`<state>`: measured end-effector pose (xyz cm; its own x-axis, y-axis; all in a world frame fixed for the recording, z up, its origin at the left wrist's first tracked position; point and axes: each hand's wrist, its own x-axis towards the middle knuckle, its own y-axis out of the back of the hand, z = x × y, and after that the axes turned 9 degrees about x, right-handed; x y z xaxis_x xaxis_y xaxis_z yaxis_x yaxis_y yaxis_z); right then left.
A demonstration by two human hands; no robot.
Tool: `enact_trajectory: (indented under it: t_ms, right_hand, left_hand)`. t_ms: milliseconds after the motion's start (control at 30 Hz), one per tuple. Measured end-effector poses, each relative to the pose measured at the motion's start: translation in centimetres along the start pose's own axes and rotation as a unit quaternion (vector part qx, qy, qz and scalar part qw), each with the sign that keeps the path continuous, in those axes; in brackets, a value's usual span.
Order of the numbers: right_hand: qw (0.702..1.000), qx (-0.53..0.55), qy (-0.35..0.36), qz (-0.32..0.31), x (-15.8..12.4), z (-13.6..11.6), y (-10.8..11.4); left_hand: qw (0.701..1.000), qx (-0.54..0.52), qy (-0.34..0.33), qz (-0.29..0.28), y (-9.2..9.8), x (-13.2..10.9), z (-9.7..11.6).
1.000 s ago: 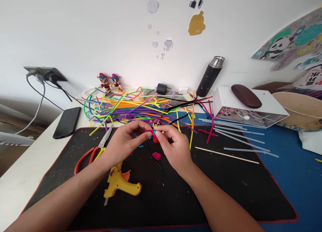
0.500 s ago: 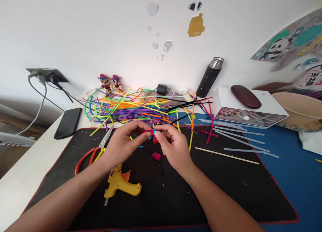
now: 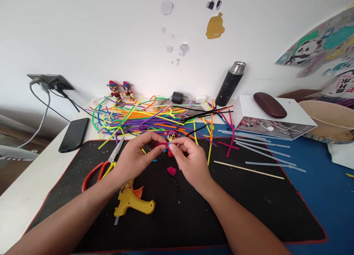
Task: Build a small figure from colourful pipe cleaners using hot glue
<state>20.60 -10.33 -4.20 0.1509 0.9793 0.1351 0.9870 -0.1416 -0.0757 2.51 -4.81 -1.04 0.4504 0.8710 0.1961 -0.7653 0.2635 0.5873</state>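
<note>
My left hand (image 3: pixel 143 152) pinches the left side of a small magenta and blue pipe cleaner piece (image 3: pixel 165 146). On its other side, the thumb and fingertips of my right hand (image 3: pixel 189 157) are closed on the same piece. Fingertips hide much of its shape. Just behind it is a small pipe cleaner figure (image 3: pixel 173 136) with a yellow and black face and a red lower part. A loose magenta piece (image 3: pixel 172 170) lies on the black mat (image 3: pixel 235 210) below my hands.
Red-handled scissors (image 3: pixel 116 150) and a yellow glue gun (image 3: pixel 135 203) lie by my left forearm. Pipe cleaners (image 3: pixel 149 118) are heaped behind my hands. Glue sticks (image 3: pixel 265 152) and a wooden stick (image 3: pixel 249 170) lie to the right. A black flask (image 3: pixel 230 85) leans at the wall.
My hands stay nearly in place, still pinching the small piece. A little more of the figure behind them shows, and the whole view has shifted slightly.
</note>
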Motion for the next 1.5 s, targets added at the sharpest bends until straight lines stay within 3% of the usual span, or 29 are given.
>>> enact_trajectory:
  t_ms: [1033, 1267, 1500]
  right_hand:
    - [0.999, -0.026, 0.022, -0.002, -0.1, -0.1, -0.1]
    - [0.999, 0.032, -0.006, -0.020, -0.1, 0.1, -0.1]
    - [0.998, 0.061, -0.017, -0.004, 0.0, 0.0, 0.0]
  left_hand:
    - [1.000, 0.026, -0.003, 0.001, 0.2, -0.1, 0.0]
    - [0.991, -0.110, 0.077, -0.026, 0.3, 0.1, -0.8]
    - [0.964, -0.225, 0.140, -0.003, 0.3, 0.1, -1.2]
